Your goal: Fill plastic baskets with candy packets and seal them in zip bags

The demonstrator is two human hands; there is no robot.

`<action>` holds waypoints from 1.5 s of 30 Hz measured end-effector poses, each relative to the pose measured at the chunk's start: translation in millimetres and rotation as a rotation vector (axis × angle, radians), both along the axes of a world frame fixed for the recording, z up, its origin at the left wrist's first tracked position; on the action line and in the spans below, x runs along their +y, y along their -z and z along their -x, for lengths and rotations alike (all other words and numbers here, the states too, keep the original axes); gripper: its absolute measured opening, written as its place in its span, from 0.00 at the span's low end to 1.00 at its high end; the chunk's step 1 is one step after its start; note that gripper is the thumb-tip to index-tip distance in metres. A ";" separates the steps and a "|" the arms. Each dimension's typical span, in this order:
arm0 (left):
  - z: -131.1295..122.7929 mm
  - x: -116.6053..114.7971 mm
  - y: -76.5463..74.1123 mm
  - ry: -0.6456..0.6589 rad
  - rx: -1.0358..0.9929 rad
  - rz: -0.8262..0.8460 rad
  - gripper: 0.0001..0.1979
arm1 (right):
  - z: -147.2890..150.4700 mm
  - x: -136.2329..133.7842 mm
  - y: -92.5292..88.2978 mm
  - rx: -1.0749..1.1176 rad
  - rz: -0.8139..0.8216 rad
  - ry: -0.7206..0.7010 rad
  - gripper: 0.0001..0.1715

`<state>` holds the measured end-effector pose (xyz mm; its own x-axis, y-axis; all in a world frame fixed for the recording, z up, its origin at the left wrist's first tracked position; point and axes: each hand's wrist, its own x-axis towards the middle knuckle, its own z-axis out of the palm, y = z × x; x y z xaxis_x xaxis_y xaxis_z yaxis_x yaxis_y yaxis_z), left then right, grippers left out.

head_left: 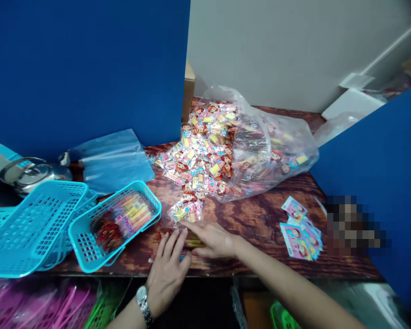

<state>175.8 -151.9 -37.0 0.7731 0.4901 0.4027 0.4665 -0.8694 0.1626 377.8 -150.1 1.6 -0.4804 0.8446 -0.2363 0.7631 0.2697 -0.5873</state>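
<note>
Close to the table's front edge, my left hand (171, 264), with a watch on its wrist, is bent over a small row of character packets (192, 241). My right hand (215, 240) holds the row from the other side, thumb and fingers around it. Parts of the packets are hidden beneath my fingers. Just beyond lie loose packets (187, 211) in clear film, part of a large pile (203, 155) spilling from a clear plastic bag (287, 130). To the left, a blue basket (78, 244) contains similar packets in a neat row.
More blue baskets (37, 224) are stacked at far left, near a metal kettle (41, 173). A clear plastic sheet or bag (116, 160) lies behind them. Printed cards (301, 233) lie at right. Blue panels (89, 68) flank the wooden table (256, 256). Pink baskets (37, 306) sit below.
</note>
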 end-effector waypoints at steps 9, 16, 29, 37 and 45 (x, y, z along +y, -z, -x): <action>0.5 6.8 -2.7 0.055 0.095 0.072 0.08 | 3.4 -31.8 45.0 0.795 0.073 0.723 0.20; -1.3 7.4 -5.4 0.091 0.116 0.111 0.05 | 28.2 -28.0 68.6 1.121 -0.014 1.023 0.22; -4.0 17.5 -7.2 0.123 0.268 0.041 0.11 | 17.5 -25.5 60.1 1.196 0.128 0.847 0.23; -18.3 22.0 -19.5 0.038 0.453 0.139 0.31 | 30.6 -44.8 78.3 1.163 -0.114 1.038 0.25; -27.9 23.9 -15.8 0.055 0.524 0.073 0.23 | 29.7 -43.2 66.8 0.879 -0.133 0.909 0.23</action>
<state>203.7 -128.0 -21.2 0.8868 0.4555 -0.0786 0.4555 -0.8900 -0.0191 348.2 -193.3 -65.1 0.3309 0.9434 -0.0222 0.0717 -0.0486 -0.9962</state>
